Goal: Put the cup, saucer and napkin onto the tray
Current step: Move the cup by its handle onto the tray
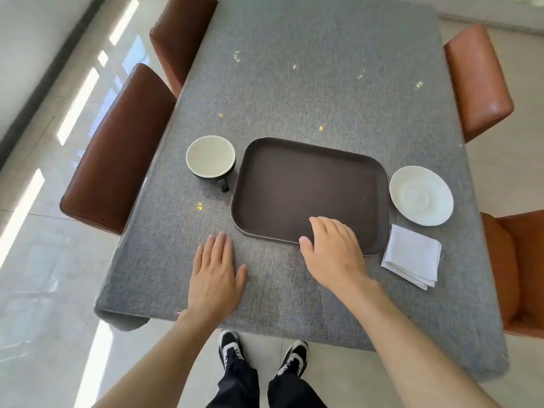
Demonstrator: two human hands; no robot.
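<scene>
A dark brown rectangular tray (294,184) lies in the middle of the grey table with nothing on it. Left of it stands a cup (210,156), black outside and cream inside, its handle pointing toward me. A white saucer (421,195) sits right of the tray, and a folded white napkin (411,255) lies just below the saucer. My left hand (215,275) rests flat on the cloth, below the cup, holding nothing. My right hand (332,251) hovers over the tray's near edge, fingers apart and empty.
A grey tablecloth (294,83) covers the long table. Two brown leather chairs (117,151) stand along the left side and orange-brown chairs (477,81) along the right. The table's near edge is just past my wrists; my shoes show on the pale floor below.
</scene>
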